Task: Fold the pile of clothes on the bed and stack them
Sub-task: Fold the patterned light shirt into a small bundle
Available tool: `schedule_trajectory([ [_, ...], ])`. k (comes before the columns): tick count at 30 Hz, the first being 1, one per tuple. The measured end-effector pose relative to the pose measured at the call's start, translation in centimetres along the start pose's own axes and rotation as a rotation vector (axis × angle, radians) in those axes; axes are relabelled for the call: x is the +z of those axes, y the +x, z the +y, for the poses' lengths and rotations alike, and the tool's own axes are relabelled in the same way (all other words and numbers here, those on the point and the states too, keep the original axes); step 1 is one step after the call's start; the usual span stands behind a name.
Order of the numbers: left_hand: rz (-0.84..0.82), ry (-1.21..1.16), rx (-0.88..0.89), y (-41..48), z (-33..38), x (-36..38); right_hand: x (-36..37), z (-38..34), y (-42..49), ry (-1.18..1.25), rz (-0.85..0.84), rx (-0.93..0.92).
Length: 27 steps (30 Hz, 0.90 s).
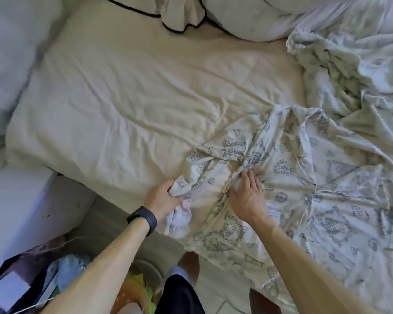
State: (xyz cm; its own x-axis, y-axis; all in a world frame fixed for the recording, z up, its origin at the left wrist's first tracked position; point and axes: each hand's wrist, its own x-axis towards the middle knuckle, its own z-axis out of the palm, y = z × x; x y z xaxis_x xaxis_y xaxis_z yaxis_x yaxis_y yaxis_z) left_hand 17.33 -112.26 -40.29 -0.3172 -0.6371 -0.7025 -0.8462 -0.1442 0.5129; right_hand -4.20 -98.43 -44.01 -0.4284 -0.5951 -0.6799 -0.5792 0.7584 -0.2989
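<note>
A cream garment with a grey cartoon print (288, 177) lies crumpled across the right half of the bed, hanging over the near edge. My left hand (163, 198), with a dark watch on the wrist, grips a bunched corner of the printed fabric at the bed's near edge. To its right, my right hand (247, 196) presses flat on the same fabric, fingers fairly straight and pointing up the bed. More rumpled pale printed cloth (349, 71) is heaped at the far right.
The cream bed sheet (123, 98) covers the left and middle of the mattress. Pillows (247, 17) lie at the head, one with black piping. On the floor at lower left sits a dark bag (21, 282) beside colourful items.
</note>
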Motion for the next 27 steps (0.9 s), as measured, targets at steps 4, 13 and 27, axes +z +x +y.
schedule_trajectory([
  [4,0.398,0.503,0.482,2.3,5.3,-10.5,-0.2,-1.3,0.5,-0.066,-0.008,0.026],
  [13,0.399,1.055,0.298,11.3,5.2,-17.2,-1.5,-4.5,0.8,-0.148,-0.065,0.122],
  [27,0.53,-0.306,-0.284,14.3,2.8,-14.8,-10.1,-14.4,5.7,-0.19,0.122,-0.246],
])
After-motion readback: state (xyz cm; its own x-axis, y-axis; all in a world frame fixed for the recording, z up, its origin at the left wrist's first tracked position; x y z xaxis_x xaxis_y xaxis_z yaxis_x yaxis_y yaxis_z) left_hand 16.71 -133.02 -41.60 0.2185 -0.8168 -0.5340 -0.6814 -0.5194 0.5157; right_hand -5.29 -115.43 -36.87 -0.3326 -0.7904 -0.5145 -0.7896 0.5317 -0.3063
